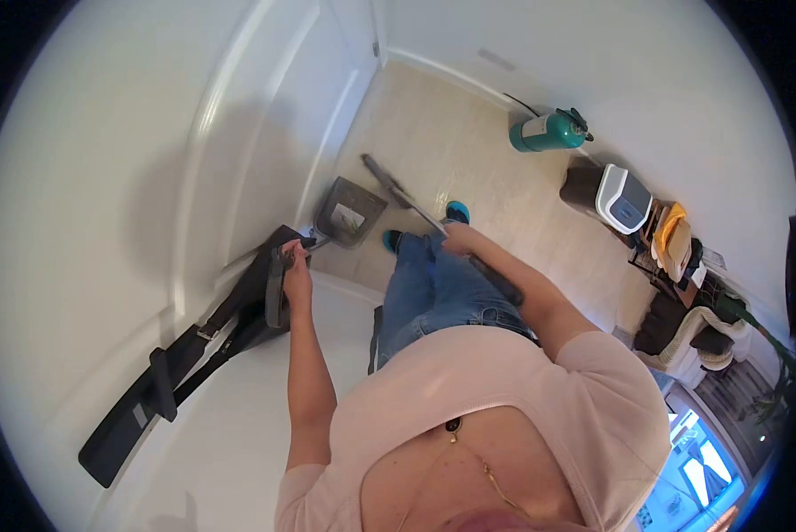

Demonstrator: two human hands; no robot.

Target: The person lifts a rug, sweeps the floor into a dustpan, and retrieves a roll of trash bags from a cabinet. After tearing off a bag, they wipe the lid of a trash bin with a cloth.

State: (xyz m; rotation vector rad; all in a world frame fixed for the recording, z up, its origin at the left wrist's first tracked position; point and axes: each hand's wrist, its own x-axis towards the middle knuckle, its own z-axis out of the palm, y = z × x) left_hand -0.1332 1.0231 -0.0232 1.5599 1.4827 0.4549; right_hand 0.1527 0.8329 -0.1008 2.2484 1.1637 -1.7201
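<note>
My left hand (298, 270) is closed around the dark grey handle of a long-handled dustpan (362, 197). The pan rests low by the white door, with something small and pale and some green bits showing in it. In my right hand (461, 239) is the stick of a broom (427, 217), gripped partway along. The broom's dark head (384, 177) is at the floor, beyond the pan and slightly to its right, and looks blurred. Part of the broom's grey upper handle shows behind my right forearm.
A black strapped item (198, 337) hangs at the left, close to my left hand. A white panelled door (274, 97) stands ahead on the left. Along the right wall are a green gas cylinder (548, 131), a white-lidded bin (624, 199) and a rack with bags (673, 244).
</note>
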